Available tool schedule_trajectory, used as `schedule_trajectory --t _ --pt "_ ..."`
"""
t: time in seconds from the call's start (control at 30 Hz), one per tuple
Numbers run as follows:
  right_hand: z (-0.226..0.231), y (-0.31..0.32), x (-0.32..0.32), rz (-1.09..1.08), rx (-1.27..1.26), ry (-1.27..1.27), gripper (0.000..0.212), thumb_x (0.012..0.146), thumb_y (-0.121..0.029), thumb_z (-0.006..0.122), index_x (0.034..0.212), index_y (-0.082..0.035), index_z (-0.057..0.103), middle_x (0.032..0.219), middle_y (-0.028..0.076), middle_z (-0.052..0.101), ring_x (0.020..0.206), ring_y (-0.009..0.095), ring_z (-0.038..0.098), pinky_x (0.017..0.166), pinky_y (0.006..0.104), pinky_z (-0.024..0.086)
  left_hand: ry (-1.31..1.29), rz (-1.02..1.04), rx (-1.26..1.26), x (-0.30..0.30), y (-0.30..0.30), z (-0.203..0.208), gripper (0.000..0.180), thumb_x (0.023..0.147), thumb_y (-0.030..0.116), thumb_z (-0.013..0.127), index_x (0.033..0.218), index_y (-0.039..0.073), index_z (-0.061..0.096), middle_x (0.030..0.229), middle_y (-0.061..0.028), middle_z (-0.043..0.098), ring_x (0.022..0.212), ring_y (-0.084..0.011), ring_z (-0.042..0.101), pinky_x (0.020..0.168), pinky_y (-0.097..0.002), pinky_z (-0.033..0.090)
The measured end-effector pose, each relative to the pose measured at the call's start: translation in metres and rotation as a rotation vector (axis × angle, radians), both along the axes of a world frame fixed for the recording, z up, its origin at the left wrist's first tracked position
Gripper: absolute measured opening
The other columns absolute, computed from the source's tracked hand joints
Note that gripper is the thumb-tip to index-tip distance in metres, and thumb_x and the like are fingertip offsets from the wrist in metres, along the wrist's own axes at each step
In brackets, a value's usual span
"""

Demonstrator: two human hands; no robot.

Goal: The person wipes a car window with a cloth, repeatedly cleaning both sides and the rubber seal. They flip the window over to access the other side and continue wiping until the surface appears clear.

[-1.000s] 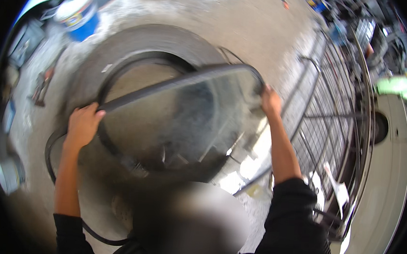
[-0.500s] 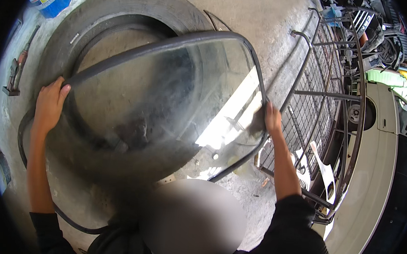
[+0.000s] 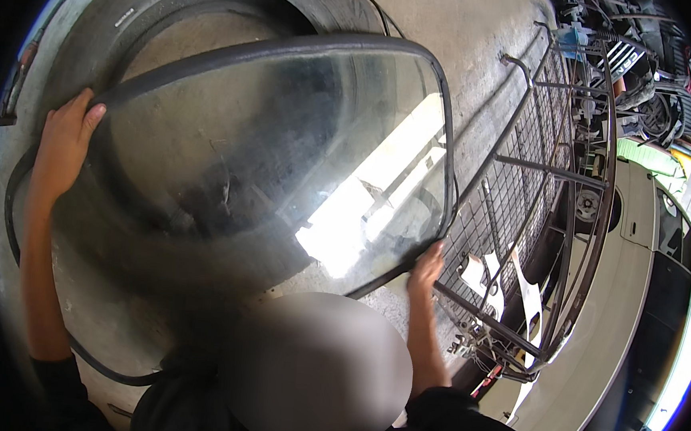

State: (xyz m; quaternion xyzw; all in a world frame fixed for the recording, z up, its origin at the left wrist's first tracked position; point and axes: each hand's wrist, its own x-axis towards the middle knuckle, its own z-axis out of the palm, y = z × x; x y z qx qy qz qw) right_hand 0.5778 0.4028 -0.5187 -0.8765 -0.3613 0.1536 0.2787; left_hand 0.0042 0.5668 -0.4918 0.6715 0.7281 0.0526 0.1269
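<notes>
A large curved vehicle window glass (image 3: 276,171), edged with a black rubber seal (image 3: 276,57), is held up in front of me. My left hand (image 3: 66,136) grips its upper left edge, thumb on the near side and fingers wrapped over the seal. At the lower right corner, my right hand (image 3: 427,269) is closed around the rim; its fingertips are partly hidden. Bright light reflects off the right part of the pane. A black strip (image 3: 114,376) curves along the lower left; a blurred patch hides how it joins the glass.
Behind the glass, a big tire (image 3: 93,46) lies on the concrete floor. A metal mesh rack (image 3: 553,172) stands to the right, with a pale vehicle (image 3: 634,268) beyond it. Piled parts (image 3: 654,101) fill the far right. A long tool (image 3: 24,73) lies at the far left.
My right hand has slid down the right side of the rim to the lower corner. The glass and my left hand appear a little farther left and higher; the whole view has shifted too.
</notes>
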Motion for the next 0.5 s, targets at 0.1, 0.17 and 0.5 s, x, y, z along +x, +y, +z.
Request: schedule_trajectory --t 0.1,0.17,0.5 --pt "-0.019 -0.026 -0.054 -0.472 0.235 0.452 0.044 0.096 -0.048 0.031 0.09 -0.008 0.048 0.076 0.005 0.048 0.06 0.015 0.046 0.05 0.0312 0.041 -0.006 -0.035 -0.012 0.002 0.001 0.007 0.052 0.096 0.037 0.039 0.119 -0.009 0.05 0.113 -0.0257 0.056 0.107 -0.038 0.051 0.094 -0.0404 0.035" --pt "-0.023 -0.024 -0.055 -0.33 0.314 0.581 0.041 0.095 -0.045 0.037 0.094 -0.006 0.048 0.078 0.005 0.051 0.061 0.016 0.048 0.052 0.031 0.043 0.006 -0.045 -0.061 0.002 0.003 0.009 0.053 0.096 0.038 0.039 0.119 -0.009 0.049 0.114 -0.0257 0.056 0.108 -0.0381 0.051 0.094 -0.0406 0.035" --pt "-0.013 0.018 -0.002 -0.368 0.33 0.53 0.043 0.096 -0.045 0.039 0.076 -0.007 0.047 0.061 0.005 0.046 0.05 0.017 0.047 0.046 0.033 0.041 -0.01 -0.048 -0.018 -0.001 0.005 -0.001 0.056 0.096 0.042 0.037 0.119 -0.008 0.05 0.115 -0.026 0.056 0.11 -0.0391 0.05 0.096 -0.0421 0.035"
